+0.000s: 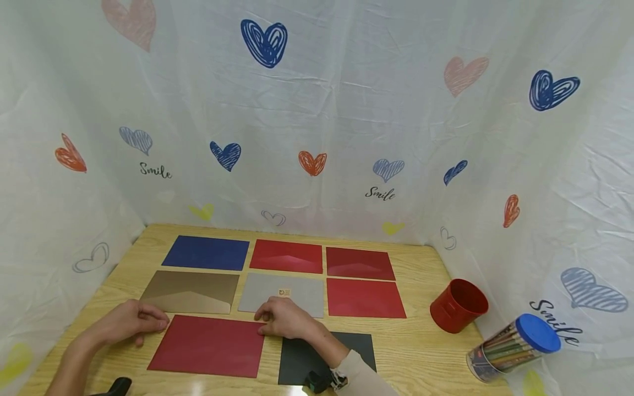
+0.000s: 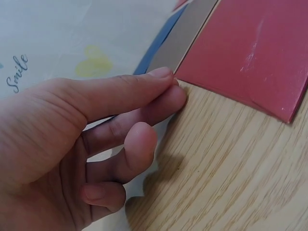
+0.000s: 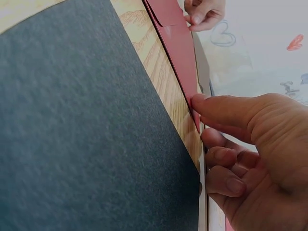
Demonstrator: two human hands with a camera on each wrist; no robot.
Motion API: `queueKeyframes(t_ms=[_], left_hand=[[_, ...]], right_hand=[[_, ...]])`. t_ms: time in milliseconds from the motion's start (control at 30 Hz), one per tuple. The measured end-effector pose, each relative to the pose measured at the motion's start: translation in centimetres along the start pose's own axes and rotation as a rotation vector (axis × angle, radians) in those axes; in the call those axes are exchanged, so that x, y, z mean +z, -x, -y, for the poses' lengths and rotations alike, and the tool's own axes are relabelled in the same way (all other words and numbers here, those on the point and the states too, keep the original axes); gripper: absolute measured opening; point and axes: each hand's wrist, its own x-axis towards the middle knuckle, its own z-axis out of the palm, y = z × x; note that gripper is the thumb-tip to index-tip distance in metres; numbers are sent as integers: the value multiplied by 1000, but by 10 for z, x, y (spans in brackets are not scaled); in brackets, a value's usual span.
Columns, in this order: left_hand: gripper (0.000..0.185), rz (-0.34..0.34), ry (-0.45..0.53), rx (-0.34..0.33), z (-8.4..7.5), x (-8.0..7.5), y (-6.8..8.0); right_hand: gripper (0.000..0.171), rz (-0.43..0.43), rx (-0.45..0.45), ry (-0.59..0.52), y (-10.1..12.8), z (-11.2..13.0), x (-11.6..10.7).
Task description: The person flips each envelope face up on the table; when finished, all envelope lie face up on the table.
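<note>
A large dark red envelope point(image 1: 208, 346) lies flat near the front edge of the wooden table point(image 1: 421, 352). My left hand point(image 1: 160, 324) rests at its upper left corner; in the left wrist view the straight index and middle fingertips point(image 2: 168, 77) touch that corner of the red envelope point(image 2: 250, 53). My right hand point(image 1: 262, 327) is at the upper right corner, and in the right wrist view my right hand point(image 3: 199, 115) pinches the red envelope's point(image 3: 175, 48) edge, with the other fingers curled. A black envelope point(image 1: 297, 357) lies under my right forearm, close beside the red one.
Beyond the hands lie a blue envelope point(image 1: 205, 253), a gold one point(image 1: 190, 291), a grey one point(image 1: 297, 294) and three more red ones point(image 1: 365, 298). A red bucket point(image 1: 458, 305) and a clear, blue-lidded jar of pencils point(image 1: 512, 346) stand at the right. Heart-printed curtains wall the table.
</note>
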Motion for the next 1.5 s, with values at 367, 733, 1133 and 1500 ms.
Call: queueKeyframes(t_ms=[367,733,1133,1500], left_hand=[[29,14,26,-12,-1,1,-2],[27,26,-6,-1,-4,1,-6],[28,-15,-136,101,-39,18,-46],[24,36,-159,229,-83,75,-101]], right_hand=[[22,-4,-7,5,-1,0,2],[19,-19,-5,-57,1,-3,-3],[20,-107,6,-119,34,-31,-48],[20,-158,169,-152,107,-84,-80]])
